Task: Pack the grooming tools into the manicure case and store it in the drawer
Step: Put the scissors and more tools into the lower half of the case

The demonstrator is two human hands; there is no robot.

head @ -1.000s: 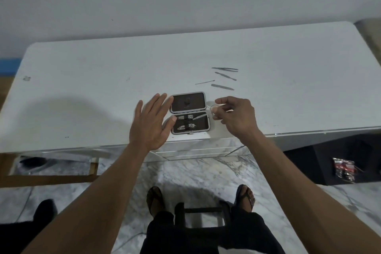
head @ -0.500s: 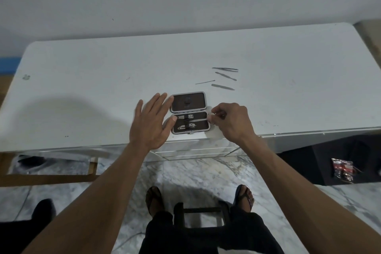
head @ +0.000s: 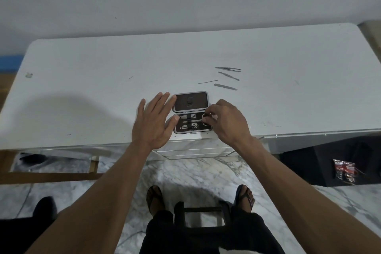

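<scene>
An open manicure case (head: pixel 190 103) with a grey rim lies near the front edge of the white table (head: pixel 103 80). Its lower half holds a nail clipper (head: pixel 186 117) and another small tool (head: pixel 190 126) under elastic straps. My left hand (head: pixel 153 122) rests flat against the case's left side, fingers spread. My right hand (head: pixel 225 120) pinches the ring handles of small scissors (head: pixel 205 120) over the case's right end, blades lying across the lower half. Several thin metal tools lie loose behind the case: tweezers (head: pixel 227 68), a pusher (head: pixel 228 76), a file (head: pixel 225 86) and a thin pick (head: pixel 207 82).
A drawer front (head: pixel 195 150) shows under the table edge just below the case. A black box (head: pixel 329 163) with a small packet (head: pixel 343 171) stands on the marble floor at right. My sandalled feet and a black stool are below.
My right hand moved left from beside the case to over its right end, bringing the scissors into the lower half. My left hand stayed against the case.
</scene>
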